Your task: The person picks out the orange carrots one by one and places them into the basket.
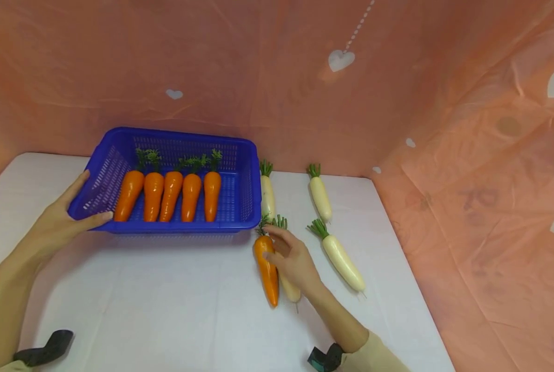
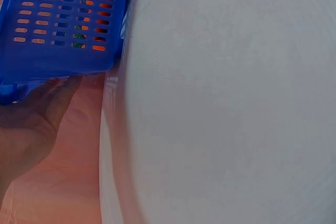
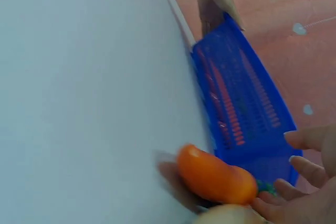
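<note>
At the left end of a blue plastic basket (image 1: 174, 226), my left hand (image 1: 56, 227) grips the rim, its thumb over the near corner. Several orange carrots (image 1: 191, 199) with green tops lie side by side inside. The left wrist view shows the basket's slotted wall (image 2: 52, 56) above the left hand (image 2: 31, 135). Right of the basket, my right hand (image 1: 297, 263) hovers with spread, slightly bent fingers at a loose carrot (image 1: 266, 268); whether they touch it I cannot tell. A white radish (image 1: 290, 290) lies partly hidden under that hand, beside the carrot.
More white radishes lie on the right of the white-covered table (image 1: 165, 305): one beside the basket (image 1: 268, 199), one farther back (image 1: 320, 199), one slanting nearer (image 1: 344, 263). An orange cloth with hearts (image 1: 295, 103) hangs behind and at the right.
</note>
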A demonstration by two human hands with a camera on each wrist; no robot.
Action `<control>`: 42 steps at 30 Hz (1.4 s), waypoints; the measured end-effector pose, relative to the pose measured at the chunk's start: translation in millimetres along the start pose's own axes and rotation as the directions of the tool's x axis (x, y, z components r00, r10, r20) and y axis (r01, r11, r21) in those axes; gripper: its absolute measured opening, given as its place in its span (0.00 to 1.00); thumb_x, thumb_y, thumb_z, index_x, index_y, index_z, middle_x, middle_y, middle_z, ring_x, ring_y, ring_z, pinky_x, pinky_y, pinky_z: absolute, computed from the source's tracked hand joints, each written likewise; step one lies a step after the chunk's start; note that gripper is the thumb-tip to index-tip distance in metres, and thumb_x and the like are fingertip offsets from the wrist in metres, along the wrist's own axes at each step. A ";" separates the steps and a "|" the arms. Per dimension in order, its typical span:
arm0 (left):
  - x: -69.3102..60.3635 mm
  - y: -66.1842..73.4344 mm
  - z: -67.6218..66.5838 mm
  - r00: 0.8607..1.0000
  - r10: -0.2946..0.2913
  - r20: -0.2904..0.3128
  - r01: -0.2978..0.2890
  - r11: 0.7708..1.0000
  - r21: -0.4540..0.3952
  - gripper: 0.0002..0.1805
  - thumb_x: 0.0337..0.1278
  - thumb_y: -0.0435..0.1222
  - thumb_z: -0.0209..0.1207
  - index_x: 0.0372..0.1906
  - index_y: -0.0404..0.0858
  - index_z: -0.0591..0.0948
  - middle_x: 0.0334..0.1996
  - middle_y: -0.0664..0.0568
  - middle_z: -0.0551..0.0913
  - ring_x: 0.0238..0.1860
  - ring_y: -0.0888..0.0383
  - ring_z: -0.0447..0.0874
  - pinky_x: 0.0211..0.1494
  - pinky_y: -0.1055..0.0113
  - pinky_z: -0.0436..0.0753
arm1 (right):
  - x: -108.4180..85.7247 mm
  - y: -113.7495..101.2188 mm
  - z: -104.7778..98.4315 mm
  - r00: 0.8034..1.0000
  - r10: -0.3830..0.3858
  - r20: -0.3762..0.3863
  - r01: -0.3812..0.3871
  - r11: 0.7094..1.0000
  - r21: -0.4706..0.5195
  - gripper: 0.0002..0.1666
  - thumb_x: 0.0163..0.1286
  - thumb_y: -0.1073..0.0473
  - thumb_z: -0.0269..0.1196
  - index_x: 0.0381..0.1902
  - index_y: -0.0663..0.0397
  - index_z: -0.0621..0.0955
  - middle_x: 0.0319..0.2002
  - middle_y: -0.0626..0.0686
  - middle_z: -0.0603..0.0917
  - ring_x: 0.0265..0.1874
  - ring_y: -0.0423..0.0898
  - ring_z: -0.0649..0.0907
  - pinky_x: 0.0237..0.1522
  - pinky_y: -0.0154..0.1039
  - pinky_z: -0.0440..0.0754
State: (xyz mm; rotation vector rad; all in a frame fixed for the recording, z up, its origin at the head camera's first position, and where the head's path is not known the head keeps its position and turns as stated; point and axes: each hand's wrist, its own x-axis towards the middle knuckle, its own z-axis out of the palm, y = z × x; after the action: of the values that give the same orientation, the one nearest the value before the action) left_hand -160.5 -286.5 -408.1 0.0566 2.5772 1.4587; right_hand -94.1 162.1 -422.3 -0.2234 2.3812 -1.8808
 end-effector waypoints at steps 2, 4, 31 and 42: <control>0.6 0.3 -0.6 1.000 0.005 0.002 -0.005 1.000 0.002 0.53 0.68 0.46 0.59 0.76 0.66 0.29 0.77 0.37 0.27 0.73 0.26 0.24 0.66 0.24 0.33 | -3.8 4.2 4.1 1.000 0.000 0.005 0.000 0.999 -0.044 0.30 0.62 0.77 0.64 0.63 0.62 0.77 0.69 0.61 0.71 0.69 0.57 0.71 0.69 0.47 0.68; 0.7 0.3 -1.5 1.000 0.006 0.003 -0.006 1.000 0.004 0.53 0.68 0.47 0.59 0.76 0.66 0.29 0.77 0.37 0.27 0.73 0.26 0.24 0.66 0.24 0.33 | -5.8 7.1 8.1 1.000 -0.009 0.013 0.011 0.992 -0.127 0.30 0.61 0.77 0.65 0.62 0.60 0.78 0.70 0.60 0.70 0.70 0.56 0.69 0.69 0.46 0.68; -0.2 -0.3 0.0 1.000 0.014 -0.003 -0.014 1.000 0.005 0.53 0.68 0.47 0.58 0.76 0.65 0.29 0.77 0.37 0.28 0.73 0.27 0.24 0.67 0.26 0.32 | 1.3 6.8 -6.4 0.955 0.097 0.282 -0.017 0.962 -0.272 0.34 0.60 0.59 0.73 0.63 0.38 0.75 0.59 0.45 0.79 0.54 0.49 0.79 0.53 0.46 0.81; 0.0 -1.2 1.1 1.000 0.022 -0.011 -0.022 1.000 -0.012 0.52 0.68 0.46 0.59 0.76 0.66 0.31 0.77 0.38 0.28 0.74 0.29 0.23 0.68 0.27 0.31 | 13.4 -32.6 -44.7 0.948 0.028 0.316 0.022 0.988 -0.153 0.34 0.62 0.61 0.72 0.65 0.44 0.75 0.62 0.52 0.77 0.48 0.54 0.84 0.38 0.44 0.88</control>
State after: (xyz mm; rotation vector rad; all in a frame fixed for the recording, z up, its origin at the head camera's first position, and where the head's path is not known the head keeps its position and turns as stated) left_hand -160.1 -286.2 -409.6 0.0755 2.5837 1.4865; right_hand -113.1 195.1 -380.0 -0.4948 2.3002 -1.5204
